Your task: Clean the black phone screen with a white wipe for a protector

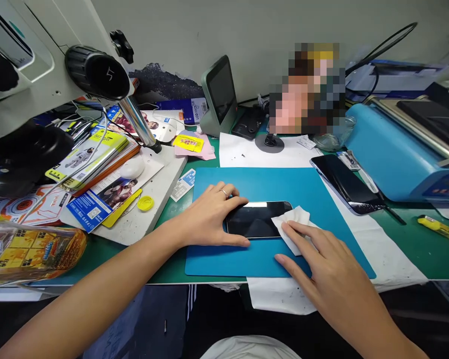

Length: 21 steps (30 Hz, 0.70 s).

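Note:
A black-screened smartphone point(256, 219) lies flat on the blue work mat point(217, 259). My left hand point(205, 217), with a ring on one finger, grips the phone's left end, thumb at the near edge and fingers at the far edge. A white tissue point(297, 217) covers the phone's right end. My right hand point(329, 262) presses the tissue there with its fingers, the thumb apart and just above the mat. Part of the tissue is hidden under those fingers.
Another smartphone point(346, 182) lies to the right, beside a blue machine point(389, 144) and a yellow cutter point(441, 229). A microscope point(97, 72) overhangs the left, above stacked boxes point(90, 154) and a yellow cap point(145, 203). A small screen device point(220, 94) stands behind.

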Tool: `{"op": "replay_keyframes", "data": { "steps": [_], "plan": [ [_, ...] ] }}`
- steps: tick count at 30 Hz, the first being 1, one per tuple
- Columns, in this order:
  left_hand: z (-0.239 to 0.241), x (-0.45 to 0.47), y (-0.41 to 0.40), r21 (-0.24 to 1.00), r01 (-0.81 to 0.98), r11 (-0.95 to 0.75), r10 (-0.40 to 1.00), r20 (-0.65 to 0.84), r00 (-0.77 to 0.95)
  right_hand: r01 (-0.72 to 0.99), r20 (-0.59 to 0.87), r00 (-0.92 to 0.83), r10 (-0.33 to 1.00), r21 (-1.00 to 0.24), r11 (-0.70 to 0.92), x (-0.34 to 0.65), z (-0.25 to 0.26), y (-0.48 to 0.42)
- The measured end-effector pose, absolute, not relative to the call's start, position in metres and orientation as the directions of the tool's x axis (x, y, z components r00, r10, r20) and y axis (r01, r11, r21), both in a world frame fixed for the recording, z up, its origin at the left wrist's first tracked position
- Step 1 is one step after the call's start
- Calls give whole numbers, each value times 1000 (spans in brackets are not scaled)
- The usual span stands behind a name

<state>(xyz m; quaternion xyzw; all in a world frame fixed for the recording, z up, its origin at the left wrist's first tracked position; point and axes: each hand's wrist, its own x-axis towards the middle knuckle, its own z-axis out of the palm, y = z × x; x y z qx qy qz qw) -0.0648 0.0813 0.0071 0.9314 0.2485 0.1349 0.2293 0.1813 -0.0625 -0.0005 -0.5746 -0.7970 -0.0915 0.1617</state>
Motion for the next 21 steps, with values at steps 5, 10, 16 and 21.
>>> {"op": "replay_keyframes", "data": {
  "steps": [5, 10, 16, 21],
  "plan": [
    [9, -64, 79, 501, 405, -765, 533, 138, 835, 945, 370, -304, 878, -3, 328, 180, 5, -57],
    [10, -64, 79, 517, 396, -759, 531, 141, 835, 938, 384, -332, 862, 35, 346, 180, 7, -54],
    [12, -65, 79, 516, 395, -760, 529, 139, 837, 936, 379, -336, 863, 30, 351, 183, 4, -55],
    [11, -64, 79, 509, 395, -765, 529, 148, 835, 938, 382, -330, 863, 28, 346, 182, 4, -55]
  ]
}}
